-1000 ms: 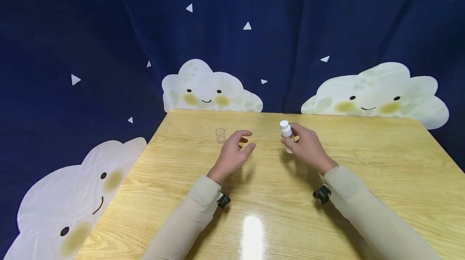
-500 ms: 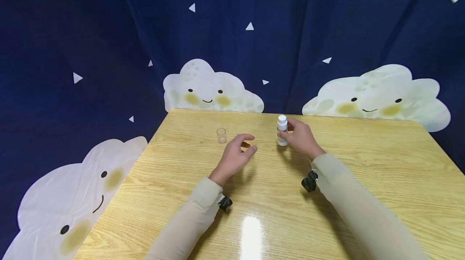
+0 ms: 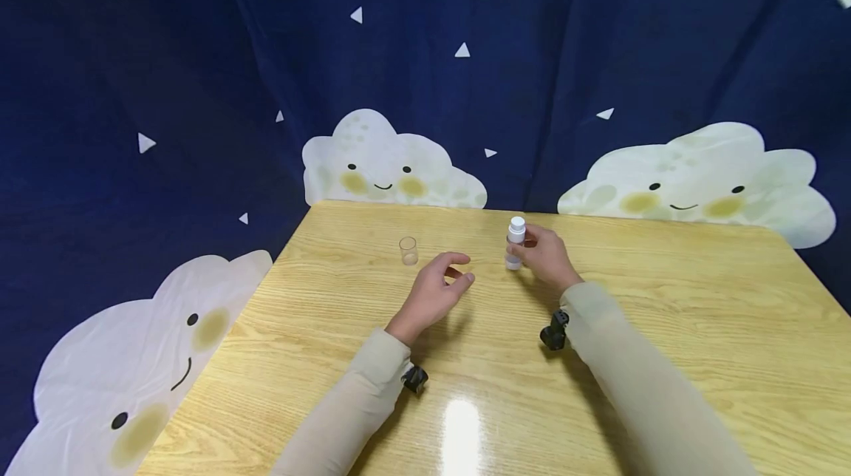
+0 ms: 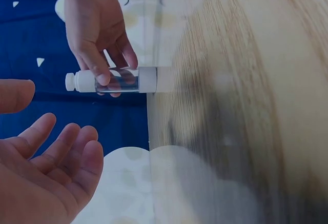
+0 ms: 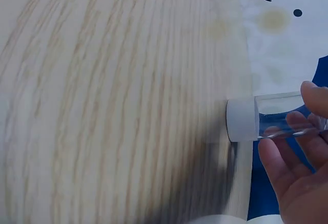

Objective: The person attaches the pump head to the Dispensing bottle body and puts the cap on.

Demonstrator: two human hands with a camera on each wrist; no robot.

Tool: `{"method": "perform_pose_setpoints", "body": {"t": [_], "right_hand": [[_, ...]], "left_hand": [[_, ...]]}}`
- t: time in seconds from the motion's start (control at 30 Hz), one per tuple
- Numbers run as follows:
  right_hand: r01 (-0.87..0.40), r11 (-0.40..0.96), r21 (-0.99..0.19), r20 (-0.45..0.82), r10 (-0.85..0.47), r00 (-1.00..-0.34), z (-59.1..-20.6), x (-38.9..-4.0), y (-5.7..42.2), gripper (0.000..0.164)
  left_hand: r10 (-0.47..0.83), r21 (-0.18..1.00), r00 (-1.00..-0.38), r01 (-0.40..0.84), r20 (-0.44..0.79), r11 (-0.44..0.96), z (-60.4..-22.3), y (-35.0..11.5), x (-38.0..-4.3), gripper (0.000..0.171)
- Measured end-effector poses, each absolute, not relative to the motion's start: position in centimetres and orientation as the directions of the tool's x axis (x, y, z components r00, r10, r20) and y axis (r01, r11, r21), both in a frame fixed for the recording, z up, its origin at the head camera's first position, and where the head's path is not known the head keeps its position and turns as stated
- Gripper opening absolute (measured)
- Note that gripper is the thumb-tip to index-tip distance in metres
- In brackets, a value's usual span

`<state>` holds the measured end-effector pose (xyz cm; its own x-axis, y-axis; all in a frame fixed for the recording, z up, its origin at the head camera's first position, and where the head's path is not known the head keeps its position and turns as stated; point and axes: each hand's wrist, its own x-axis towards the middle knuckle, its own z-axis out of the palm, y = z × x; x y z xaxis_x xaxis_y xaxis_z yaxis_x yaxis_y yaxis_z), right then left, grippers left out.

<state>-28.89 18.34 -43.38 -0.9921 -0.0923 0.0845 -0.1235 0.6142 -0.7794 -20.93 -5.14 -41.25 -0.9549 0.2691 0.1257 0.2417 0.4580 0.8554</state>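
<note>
My right hand [image 3: 548, 258] holds a small clear bottle [image 3: 514, 243] with a white top and a white base, thumb on one side and fingers on the other. The bottle is upright, its base at or just above the tabletop. Clear liquid shows inside it in the right wrist view, where part of the right hand [image 5: 302, 178] is seen. My left hand [image 3: 432, 295] hovers over the table with loosely bent fingers and holds nothing. Beyond its knuckles stands a small clear cylinder [image 3: 408, 251], open at the top. The left wrist view shows the left hand [image 4: 48, 178] apart from the bottle [image 4: 123, 80].
Everything is on a light wood table [image 3: 332, 291]. A dark blue curtain [image 3: 412, 32] with white clouds and triangles hangs behind its far edge and along the left. A small black camera sits at each wrist.
My right hand has brought the bottle slightly left and turned it from tilted to upright, its base now at or near the table. The left hand has barely moved.
</note>
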Motion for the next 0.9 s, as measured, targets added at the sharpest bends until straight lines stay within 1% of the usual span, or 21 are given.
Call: {"method": "perform_pose_setpoints", "body": {"t": [0.2,0.37,0.53,0.7,0.9], "right_hand": [[-0.111,0.599,-0.793,0.083,-0.075,-0.994,-44.0,-29.2,18.3,0.037],[-0.092,0.534,-0.840,0.058,-0.080,-0.995,-44.9,-29.5,18.2,0.040],[-0.105,0.484,-0.869,0.075,-0.081,-0.994,-45.5,-29.3,18.1,0.043],[-0.082,0.432,-0.898,0.060,-0.064,-0.996,-45.6,-29.0,18.0,0.043],[-0.073,0.424,-0.903,0.052,-0.062,-0.997,-45.9,-29.0,18.2,0.043]], "left_hand": [[0.281,0.859,-0.953,0.236,0.113,0.454,-41.5,-4.8,-21.2,0.036],[0.289,0.854,-0.952,0.234,0.104,0.465,-41.8,-4.9,-21.6,0.037],[0.277,0.851,-0.955,0.230,0.105,0.473,-41.7,-5.1,-21.7,0.035],[0.250,0.866,-0.962,0.217,0.111,0.450,-41.2,-5.7,-22.2,0.032],[0.179,0.899,-0.973,0.204,0.144,0.387,-40.1,-7.4,-23.1,0.030]]}}
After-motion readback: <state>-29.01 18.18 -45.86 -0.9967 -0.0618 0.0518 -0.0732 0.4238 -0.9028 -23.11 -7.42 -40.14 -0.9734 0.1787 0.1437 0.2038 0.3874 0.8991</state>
